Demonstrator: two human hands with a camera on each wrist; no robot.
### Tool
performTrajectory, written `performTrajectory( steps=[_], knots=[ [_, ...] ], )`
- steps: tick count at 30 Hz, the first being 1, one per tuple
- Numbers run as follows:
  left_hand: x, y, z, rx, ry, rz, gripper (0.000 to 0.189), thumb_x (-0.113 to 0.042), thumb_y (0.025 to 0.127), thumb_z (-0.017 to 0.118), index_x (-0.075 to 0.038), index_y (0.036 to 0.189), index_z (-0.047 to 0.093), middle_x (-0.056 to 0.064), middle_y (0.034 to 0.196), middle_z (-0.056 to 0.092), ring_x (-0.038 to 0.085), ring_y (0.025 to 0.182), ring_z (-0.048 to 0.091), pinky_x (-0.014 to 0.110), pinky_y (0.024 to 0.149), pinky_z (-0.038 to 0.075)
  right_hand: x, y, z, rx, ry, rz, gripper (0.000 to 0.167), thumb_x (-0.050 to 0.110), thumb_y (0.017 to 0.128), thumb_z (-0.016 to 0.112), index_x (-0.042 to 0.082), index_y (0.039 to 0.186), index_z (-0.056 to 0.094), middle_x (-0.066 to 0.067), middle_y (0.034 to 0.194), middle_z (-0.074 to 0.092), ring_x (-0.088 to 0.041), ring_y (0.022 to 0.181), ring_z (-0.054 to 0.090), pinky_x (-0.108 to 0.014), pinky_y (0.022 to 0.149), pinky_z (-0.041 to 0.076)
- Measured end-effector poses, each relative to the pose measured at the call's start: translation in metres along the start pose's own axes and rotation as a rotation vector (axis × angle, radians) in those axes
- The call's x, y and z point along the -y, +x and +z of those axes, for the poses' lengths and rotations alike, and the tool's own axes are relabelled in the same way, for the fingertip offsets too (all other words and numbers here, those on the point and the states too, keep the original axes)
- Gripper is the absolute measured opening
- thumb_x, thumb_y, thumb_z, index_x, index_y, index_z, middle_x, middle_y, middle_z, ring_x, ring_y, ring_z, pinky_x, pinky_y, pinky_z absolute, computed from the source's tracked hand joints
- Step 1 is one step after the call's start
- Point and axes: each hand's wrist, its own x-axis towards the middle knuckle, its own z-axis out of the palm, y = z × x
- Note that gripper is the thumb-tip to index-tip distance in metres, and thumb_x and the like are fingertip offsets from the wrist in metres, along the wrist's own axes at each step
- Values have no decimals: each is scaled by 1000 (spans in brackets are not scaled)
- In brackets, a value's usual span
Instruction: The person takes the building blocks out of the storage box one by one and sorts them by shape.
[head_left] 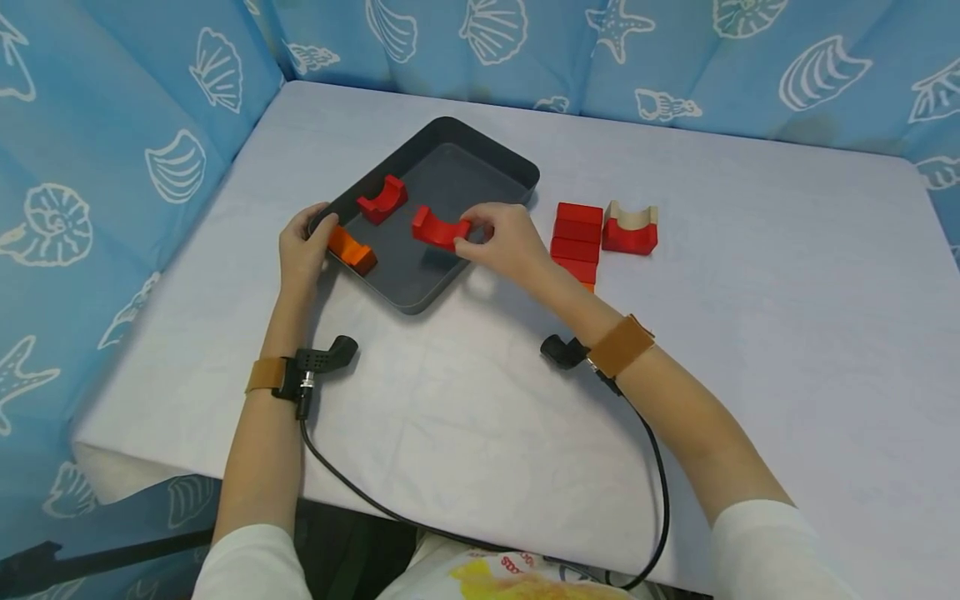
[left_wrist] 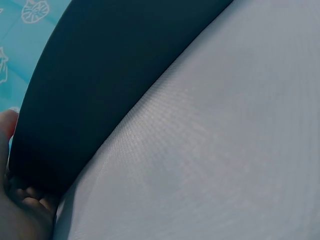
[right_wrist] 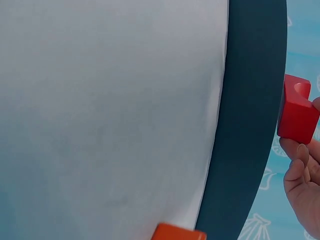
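Note:
My left hand (head_left: 303,250) grips the left corner of a dark grey rectangular tray (head_left: 468,171), thumb over the rim and fingers outside. In the left wrist view, the tray's outer wall (left_wrist: 100,75) fills the upper left beside part of that hand (left_wrist: 20,215). Between thumb and fingertips, my right hand (head_left: 510,242) pinches one end of a red block with a curved cutout (head_left: 437,230), over the tray's near right side. The right wrist view shows this red block (right_wrist: 297,117) beyond the tray wall. Inside the tray lie another red cutout block (head_left: 383,201) and an orange block (head_left: 352,251).
Right of the tray stands a row of red blocks (head_left: 576,242), with an orange block (head_left: 588,287) partly hidden by my right forearm. Beside them a pale wooden cutout piece (head_left: 632,218) sits against a red one (head_left: 630,240). Black cables (head_left: 360,492) run from both wrist cameras.

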Motion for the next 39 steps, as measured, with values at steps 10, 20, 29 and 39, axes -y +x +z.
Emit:
performTrajectory(
  steps=[10, 20, 29, 39],
  knots=[
    [0, -2, 0, -2, 3, 16, 40, -27, 87, 56, -5, 120, 56, 5, 105, 55, 8, 76, 42, 19, 65, 33, -4, -10, -15, -25, 8, -11, 22, 15, 77, 63, 1, 94, 65, -10, 78, 61, -17, 60, 46, -27, 56, 37],
    [-1, -4, -1, 1, 9, 15, 41, -28, 87, 55, -5, 121, 55, 5, 110, 53, 10, 85, 42, 20, 73, 34, -17, -20, -31, -47, -42, 3, 28, 18, 76, 65, 1, 98, 65, -10, 82, 61, -18, 63, 47, -27, 58, 38],
    [-3, -2, -1, 1, 25, -2, 43, -29, 87, 54, -6, 123, 53, 8, 118, 51, 12, 94, 43, 21, 81, 35, -20, -24, -38, -64, -59, 10, 29, 18, 76, 66, 0, 99, 65, -10, 82, 61, -18, 63, 48, -27, 59, 39],
    [-5, -5, 1, 4, 25, -17, 42, -27, 87, 54, -6, 124, 53, 9, 121, 50, 12, 96, 44, 21, 83, 35, -26, -36, -56, -62, -85, 53, 29, 19, 78, 64, 1, 101, 65, -11, 80, 61, -18, 65, 47, -28, 60, 39]
  ],
)
